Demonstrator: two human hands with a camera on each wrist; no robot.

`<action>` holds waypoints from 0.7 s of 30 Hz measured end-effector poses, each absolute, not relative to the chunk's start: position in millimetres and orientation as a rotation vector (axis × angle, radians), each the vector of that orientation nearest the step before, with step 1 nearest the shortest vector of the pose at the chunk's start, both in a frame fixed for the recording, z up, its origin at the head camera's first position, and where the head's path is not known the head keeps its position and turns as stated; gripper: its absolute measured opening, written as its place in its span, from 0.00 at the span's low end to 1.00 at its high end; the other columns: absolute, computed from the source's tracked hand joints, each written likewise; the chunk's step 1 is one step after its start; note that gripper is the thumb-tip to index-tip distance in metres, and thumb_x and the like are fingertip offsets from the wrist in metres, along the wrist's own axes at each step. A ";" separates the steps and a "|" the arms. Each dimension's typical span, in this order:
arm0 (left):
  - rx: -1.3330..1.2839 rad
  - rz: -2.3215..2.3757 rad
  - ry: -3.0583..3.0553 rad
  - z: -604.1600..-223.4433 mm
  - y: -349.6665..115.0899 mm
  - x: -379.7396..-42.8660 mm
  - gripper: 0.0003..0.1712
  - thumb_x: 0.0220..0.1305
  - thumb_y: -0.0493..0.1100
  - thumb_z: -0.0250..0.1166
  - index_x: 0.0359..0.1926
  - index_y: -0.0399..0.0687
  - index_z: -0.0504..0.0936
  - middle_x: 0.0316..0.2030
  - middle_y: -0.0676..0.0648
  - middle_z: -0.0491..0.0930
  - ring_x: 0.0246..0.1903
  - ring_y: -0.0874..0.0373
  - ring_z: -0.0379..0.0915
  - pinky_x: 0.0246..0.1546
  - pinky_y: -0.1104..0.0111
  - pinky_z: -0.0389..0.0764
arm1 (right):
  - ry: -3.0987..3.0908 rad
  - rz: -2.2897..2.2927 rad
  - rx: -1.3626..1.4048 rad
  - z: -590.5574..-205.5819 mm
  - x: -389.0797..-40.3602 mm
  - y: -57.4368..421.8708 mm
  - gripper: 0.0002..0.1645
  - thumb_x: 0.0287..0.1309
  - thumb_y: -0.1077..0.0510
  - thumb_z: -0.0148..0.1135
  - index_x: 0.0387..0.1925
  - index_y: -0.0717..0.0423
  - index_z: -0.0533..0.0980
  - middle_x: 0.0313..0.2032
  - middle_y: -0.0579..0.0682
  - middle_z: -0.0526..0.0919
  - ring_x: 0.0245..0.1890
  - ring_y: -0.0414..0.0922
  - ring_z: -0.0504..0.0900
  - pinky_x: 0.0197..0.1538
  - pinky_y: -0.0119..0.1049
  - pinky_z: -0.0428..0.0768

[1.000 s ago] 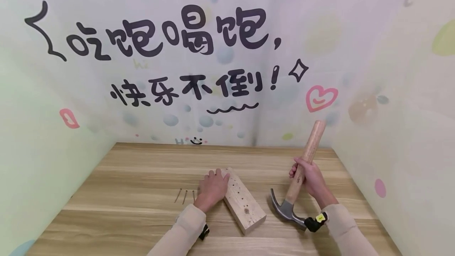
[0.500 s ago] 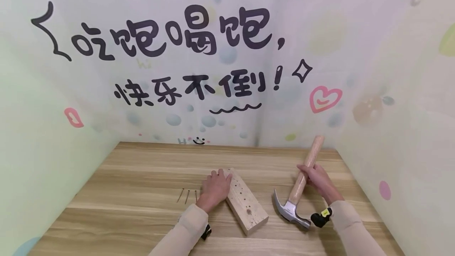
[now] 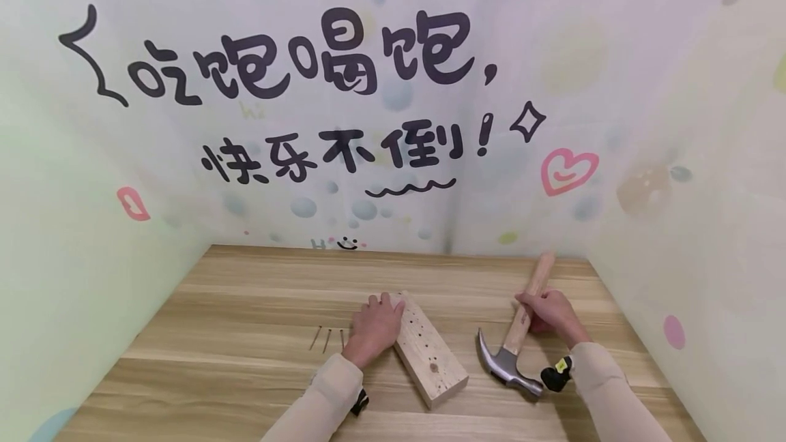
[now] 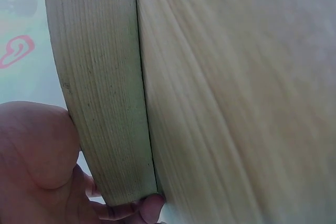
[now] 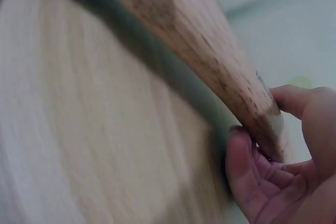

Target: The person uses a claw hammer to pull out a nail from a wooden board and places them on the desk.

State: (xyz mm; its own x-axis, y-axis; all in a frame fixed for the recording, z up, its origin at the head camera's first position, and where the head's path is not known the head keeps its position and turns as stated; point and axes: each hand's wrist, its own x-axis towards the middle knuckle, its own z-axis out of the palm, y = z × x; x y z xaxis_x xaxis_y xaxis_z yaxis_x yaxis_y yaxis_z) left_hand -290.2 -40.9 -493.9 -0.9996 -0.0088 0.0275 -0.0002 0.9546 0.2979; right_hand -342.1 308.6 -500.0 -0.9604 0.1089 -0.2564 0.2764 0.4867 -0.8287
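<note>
In the head view my left hand (image 3: 376,326) holds the far end of a pale wooden block (image 3: 426,353), whose top is dotted with small holes. The left wrist view shows the side of the block (image 4: 100,87), with the fingers of the left hand (image 4: 39,156) curled round its end. To the right, my right hand (image 3: 552,314) grips a claw hammer (image 3: 508,360) by its wooden handle, head toward me and low at the table. Up close in the right wrist view, fingers and thumb of the right hand (image 5: 283,187) lie about the hammer handle (image 5: 210,51).
Several thin nails (image 3: 328,340) lie on the wood-grain table (image 3: 245,299), just left of my left hand. A printed wall (image 3: 295,176) stands along the back edge, with more walls on both sides.
My right hand has lowered the hammer, so its handle end sits lower in the head view. The left hand still holds the block. The whole view has shifted slightly.
</note>
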 end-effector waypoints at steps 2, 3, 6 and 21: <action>0.009 -0.475 -3.074 -493.5 -40.6 -289.7 0.32 0.71 0.61 0.40 0.54 0.36 0.70 0.40 0.36 0.72 0.38 0.42 0.73 0.38 0.47 0.72 | 2.605 -1.379 0.340 -498.9 -342.3 309.0 0.24 0.54 0.43 0.61 0.27 0.63 0.74 0.16 0.50 0.78 0.16 0.42 0.79 0.24 0.36 0.80; 0.011 -0.478 -3.073 -493.2 -40.5 -289.6 0.32 0.71 0.61 0.40 0.54 0.36 0.70 0.40 0.36 0.72 0.37 0.42 0.73 0.38 0.47 0.72 | 2.626 -1.338 0.349 -498.6 -342.7 309.1 0.24 0.54 0.43 0.61 0.25 0.62 0.74 0.15 0.50 0.77 0.16 0.42 0.79 0.23 0.36 0.79; 0.014 -0.486 -3.066 -492.1 -40.3 -288.8 0.32 0.71 0.61 0.41 0.53 0.36 0.70 0.40 0.36 0.72 0.37 0.42 0.73 0.37 0.47 0.72 | 2.699 -1.207 0.352 -498.9 -345.3 309.3 0.24 0.52 0.43 0.59 0.18 0.59 0.73 0.12 0.50 0.76 0.13 0.42 0.77 0.19 0.35 0.77; 0.023 -0.475 -3.055 -495.1 -41.9 -288.2 0.33 0.70 0.62 0.40 0.54 0.38 0.70 0.41 0.37 0.73 0.38 0.42 0.73 0.37 0.48 0.72 | 2.790 -0.969 0.370 -499.4 -344.6 304.6 0.26 0.50 0.40 0.57 0.11 0.56 0.72 0.09 0.49 0.72 0.09 0.42 0.71 0.14 0.34 0.71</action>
